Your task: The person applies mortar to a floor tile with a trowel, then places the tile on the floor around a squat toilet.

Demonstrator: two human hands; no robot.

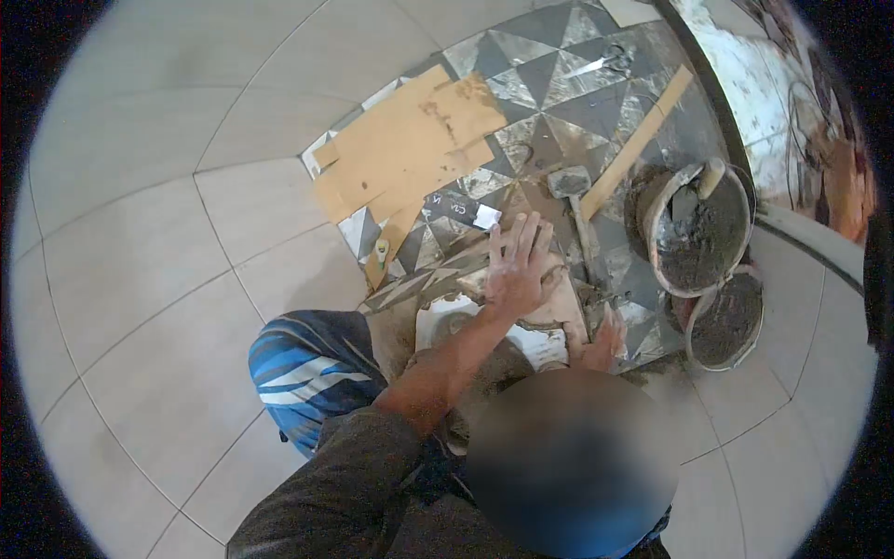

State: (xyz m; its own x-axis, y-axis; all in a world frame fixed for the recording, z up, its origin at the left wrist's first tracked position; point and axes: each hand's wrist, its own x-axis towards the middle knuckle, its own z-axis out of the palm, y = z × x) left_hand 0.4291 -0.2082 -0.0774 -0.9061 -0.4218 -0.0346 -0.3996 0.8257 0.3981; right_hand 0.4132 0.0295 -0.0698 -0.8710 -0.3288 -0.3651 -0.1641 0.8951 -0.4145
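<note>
— Left hand (pixel 520 281) is lying flat, fingers slightly spread, on the pale slab (pixel 561 309). And the right hand (pixel 605 343)?
— It is extending fingers beside the slab's right edge; its closure and contact, one cannot tell.
— What room is bordering the slab?
— Patterned surface (pixel 613 250) is separating it from the buckets (pixel 650 231) at right; a mallet (pixel 569 183) is lying just beyond it.
— Materials?
— Ragged white patches are showing beside the left forearm. Flat brown cardboard (pixel 396 154) is lying beyond the slab, leftward; grainy grey mix (pixel 698 252) is filling the rounded buckets.
</note>
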